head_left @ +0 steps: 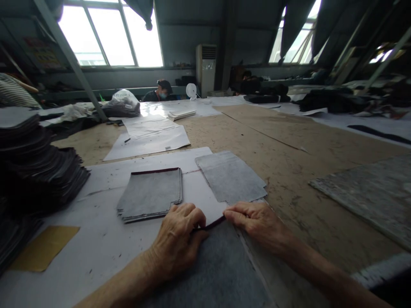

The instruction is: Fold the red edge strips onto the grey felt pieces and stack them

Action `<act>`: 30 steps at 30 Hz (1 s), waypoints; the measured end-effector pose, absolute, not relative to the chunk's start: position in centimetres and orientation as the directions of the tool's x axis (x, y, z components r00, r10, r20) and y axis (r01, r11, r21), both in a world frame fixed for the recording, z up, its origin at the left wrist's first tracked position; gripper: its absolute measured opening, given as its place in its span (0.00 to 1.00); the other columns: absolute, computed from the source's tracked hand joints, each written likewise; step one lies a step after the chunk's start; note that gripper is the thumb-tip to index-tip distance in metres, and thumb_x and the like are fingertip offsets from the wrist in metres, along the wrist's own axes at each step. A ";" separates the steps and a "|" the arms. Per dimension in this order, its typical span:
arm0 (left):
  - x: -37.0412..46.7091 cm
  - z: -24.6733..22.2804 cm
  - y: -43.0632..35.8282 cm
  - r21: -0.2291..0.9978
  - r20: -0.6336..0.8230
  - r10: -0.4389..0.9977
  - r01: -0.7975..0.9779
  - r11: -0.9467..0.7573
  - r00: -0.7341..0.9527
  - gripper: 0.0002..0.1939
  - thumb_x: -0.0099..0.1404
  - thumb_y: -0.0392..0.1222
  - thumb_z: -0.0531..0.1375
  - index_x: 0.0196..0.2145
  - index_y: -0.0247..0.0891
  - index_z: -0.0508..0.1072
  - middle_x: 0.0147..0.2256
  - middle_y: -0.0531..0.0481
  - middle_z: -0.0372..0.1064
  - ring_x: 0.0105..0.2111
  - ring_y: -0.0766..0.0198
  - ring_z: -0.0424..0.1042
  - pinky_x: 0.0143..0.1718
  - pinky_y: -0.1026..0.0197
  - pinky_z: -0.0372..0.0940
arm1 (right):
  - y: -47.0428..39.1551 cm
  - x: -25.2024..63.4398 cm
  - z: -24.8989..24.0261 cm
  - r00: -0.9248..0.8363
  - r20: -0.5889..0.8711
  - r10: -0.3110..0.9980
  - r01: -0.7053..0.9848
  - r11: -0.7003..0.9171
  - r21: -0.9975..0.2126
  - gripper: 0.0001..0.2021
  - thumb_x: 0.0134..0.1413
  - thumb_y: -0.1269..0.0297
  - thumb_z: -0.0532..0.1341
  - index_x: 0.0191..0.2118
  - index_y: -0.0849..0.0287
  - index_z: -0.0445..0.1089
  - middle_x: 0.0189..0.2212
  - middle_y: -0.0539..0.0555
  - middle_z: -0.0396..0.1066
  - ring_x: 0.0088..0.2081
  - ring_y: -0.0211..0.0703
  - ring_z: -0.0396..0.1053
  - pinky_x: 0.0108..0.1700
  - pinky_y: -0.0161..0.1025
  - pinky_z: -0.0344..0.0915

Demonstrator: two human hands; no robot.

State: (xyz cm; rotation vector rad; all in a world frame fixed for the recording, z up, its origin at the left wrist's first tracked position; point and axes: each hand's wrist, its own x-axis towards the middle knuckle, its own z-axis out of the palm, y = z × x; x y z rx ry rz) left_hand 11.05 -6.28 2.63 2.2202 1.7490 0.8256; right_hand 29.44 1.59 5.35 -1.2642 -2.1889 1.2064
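A grey fabric piece (221,269) lies close to me, its far edge turned over into a narrow dark red strip (214,223). My left hand (180,235) is closed on the left part of that edge, fingers bent over it and thumb below. At the strip's right end, my right hand (253,218) pinches the corner between thumb and fingers. Beyond my left hand sits a neat stack of grey fabric pieces (150,192), the top one showing a dark red far edge. Another grey piece or thin pile (229,175), notched at a corner, lies flat beyond my right hand.
Tall piles of dark fabric pieces (48,167) stand at left, near a tan card (45,248). White paper (96,239) covers part of the brown tabletop (289,171). A thick grey slab (369,192) lies at right. A person (162,90) is across the table near a white fan (191,91).
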 end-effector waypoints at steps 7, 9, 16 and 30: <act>10.5 3.6 -7.0 0.610 0.242 0.967 0.761 -0.219 0.084 0.03 0.55 0.34 0.58 0.28 0.37 0.64 0.27 0.53 0.65 0.29 0.66 0.63 0.32 0.64 0.56 | 1.3 28.9 5.5 -0.560 -0.067 0.826 0.543 0.304 -0.783 0.12 0.46 0.56 0.54 0.22 0.58 0.64 0.18 0.47 0.62 0.23 0.36 0.59 0.25 0.32 0.57; 9.8 4.3 -7.6 0.652 0.172 0.983 0.742 -0.156 0.056 0.02 0.57 0.36 0.57 0.28 0.37 0.66 0.23 0.56 0.63 0.25 0.69 0.63 0.27 0.67 0.55 | 1.4 28.9 5.5 -0.576 -0.017 0.817 0.551 0.373 -0.746 0.14 0.48 0.53 0.52 0.23 0.57 0.64 0.19 0.48 0.64 0.23 0.37 0.61 0.26 0.32 0.58; 3.6 6.6 -10.5 0.830 -0.087 0.979 0.530 0.173 -0.185 0.14 0.58 0.46 0.55 0.24 0.34 0.72 0.18 0.56 0.56 0.21 0.71 0.56 0.23 0.68 0.51 | 2.1 25.4 6.8 -0.540 0.053 0.840 0.493 0.366 -0.789 0.15 0.46 0.51 0.53 0.22 0.57 0.65 0.17 0.49 0.63 0.21 0.36 0.60 0.24 0.32 0.56; -8.0 6.0 -1.2 0.444 0.173 0.900 0.847 0.291 -0.400 0.12 0.63 0.45 0.55 0.37 0.32 0.69 0.36 0.49 0.68 0.34 0.64 0.68 0.37 0.57 0.66 | 8.8 11.5 5.3 -0.395 0.087 0.915 0.705 0.362 -0.610 0.11 0.57 0.59 0.55 0.36 0.63 0.66 0.33 0.52 0.67 0.35 0.38 0.66 0.40 0.42 0.64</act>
